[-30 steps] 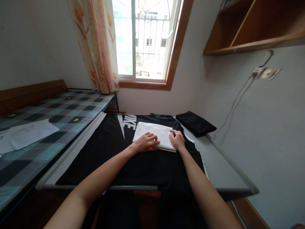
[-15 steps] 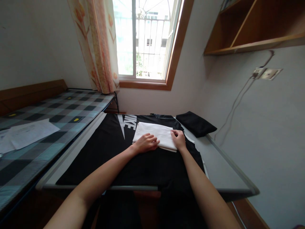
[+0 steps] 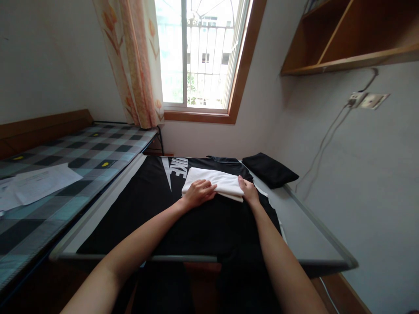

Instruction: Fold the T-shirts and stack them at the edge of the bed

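A folded white cloth (image 3: 214, 178) lies on a black shirt (image 3: 137, 209) with a white printed logo, spread over a light table. My left hand (image 3: 200, 193) is closed on the front edge of the white cloth, left of its middle. At the cloth's right end, my right hand (image 3: 249, 190) grips the edge, its thumb on top and the other fingers mostly hidden. Behind and to the right of that hand sits a folded black cloth (image 3: 270, 170) on the table.
The table's grey rim (image 3: 327, 237) runs along the right. To the left is a bed with a checked mattress (image 3: 81, 152) and papers (image 3: 46, 184) on it. A wooden shelf (image 3: 347, 61) hangs at the upper right.
The front edge of the white cloth has risen and moved a little away from me, making it look narrower. My right hand has shifted slightly right, and my left hand slightly back.
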A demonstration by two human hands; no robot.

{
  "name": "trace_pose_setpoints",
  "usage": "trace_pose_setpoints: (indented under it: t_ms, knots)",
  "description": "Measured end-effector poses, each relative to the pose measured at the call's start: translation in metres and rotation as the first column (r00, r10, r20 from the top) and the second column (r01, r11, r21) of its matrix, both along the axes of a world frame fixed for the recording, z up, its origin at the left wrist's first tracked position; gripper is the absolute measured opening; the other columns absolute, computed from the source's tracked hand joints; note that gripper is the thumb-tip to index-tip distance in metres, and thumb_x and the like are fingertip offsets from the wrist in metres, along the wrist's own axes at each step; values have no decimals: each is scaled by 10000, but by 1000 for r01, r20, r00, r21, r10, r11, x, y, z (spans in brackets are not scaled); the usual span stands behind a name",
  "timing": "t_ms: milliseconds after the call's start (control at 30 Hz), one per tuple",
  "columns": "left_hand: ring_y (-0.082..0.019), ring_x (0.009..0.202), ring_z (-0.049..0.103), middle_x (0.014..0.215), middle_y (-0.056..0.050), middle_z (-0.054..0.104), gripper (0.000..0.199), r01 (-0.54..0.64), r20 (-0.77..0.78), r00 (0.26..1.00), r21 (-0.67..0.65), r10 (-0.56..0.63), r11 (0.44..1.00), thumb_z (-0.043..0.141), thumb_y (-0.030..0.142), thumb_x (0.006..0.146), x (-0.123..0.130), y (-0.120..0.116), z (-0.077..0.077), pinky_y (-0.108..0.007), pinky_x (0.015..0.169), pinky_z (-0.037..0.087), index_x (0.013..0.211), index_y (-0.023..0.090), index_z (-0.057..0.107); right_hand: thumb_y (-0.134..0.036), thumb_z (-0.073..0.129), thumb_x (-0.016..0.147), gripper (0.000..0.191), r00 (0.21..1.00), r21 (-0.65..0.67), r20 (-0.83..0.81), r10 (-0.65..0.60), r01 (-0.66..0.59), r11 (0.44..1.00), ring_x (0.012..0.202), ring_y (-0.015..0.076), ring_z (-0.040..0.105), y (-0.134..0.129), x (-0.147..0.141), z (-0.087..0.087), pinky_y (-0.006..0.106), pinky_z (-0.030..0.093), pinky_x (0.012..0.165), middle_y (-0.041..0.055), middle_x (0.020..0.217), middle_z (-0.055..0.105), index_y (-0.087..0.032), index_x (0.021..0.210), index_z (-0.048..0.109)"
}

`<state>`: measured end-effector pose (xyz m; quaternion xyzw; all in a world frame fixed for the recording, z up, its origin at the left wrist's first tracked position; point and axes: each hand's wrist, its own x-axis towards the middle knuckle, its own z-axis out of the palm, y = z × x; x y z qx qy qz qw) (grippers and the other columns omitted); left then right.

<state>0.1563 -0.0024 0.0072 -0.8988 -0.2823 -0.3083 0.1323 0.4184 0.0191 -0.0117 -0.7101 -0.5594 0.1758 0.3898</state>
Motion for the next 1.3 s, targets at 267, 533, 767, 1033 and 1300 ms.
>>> trace_pose_setpoints:
  t_ms: [267,533,767,1033,1300]
  knots:
    - [-190,869,578,970,-55,625,266,123,-173,974,-135,-146,983,558,389,902,-1,-9,6,-323,791,467,1092,228,651,-347,669,712,564,930,49,-335,155,-147,988,605,204,645,1,5,-5,309,517,592,18,615,668,-100,1211,578]
    - [-207,940,569,1046,-61,605,348,-6,-218,975,-232,-46,973,655,381,827,-47,-13,20,-327,849,456,1152,255,651,-305,645,709,515,984,-33,-156,91,-98,995,673,207,646,4,4,-7,308,504,645,41,696,679,-108,1183,606]
    - [-201,990,546,1083,-66,588,352,-2,-171,985,-232,-39,973,630,300,839,-90,-5,12,-332,910,434,1183,229,628,-280,629,707,488,994,-50,-75,83,-87,995,680,187,625,-2,-1,0,263,469,631,22,686,658,-127,1170,620]
    - [-205,992,547,1074,-62,598,367,-6,-186,982,-247,-42,969,618,212,812,-100,-8,19,-323,883,437,1177,232,629,-270,623,703,465,996,-52,-55,74,-77,996,629,172,595,-8,-4,7,251,452,606,-2,636,631,-140,1150,630]
    - [-196,973,566,1085,-59,593,429,-49,-223,975,-250,-8,967,591,136,777,-101,-10,17,-312,864,438,1195,231,612,-275,636,718,472,995,-60,-69,76,-80,995,689,187,634,-7,-3,5,265,479,678,13,684,657,-144,1172,623]
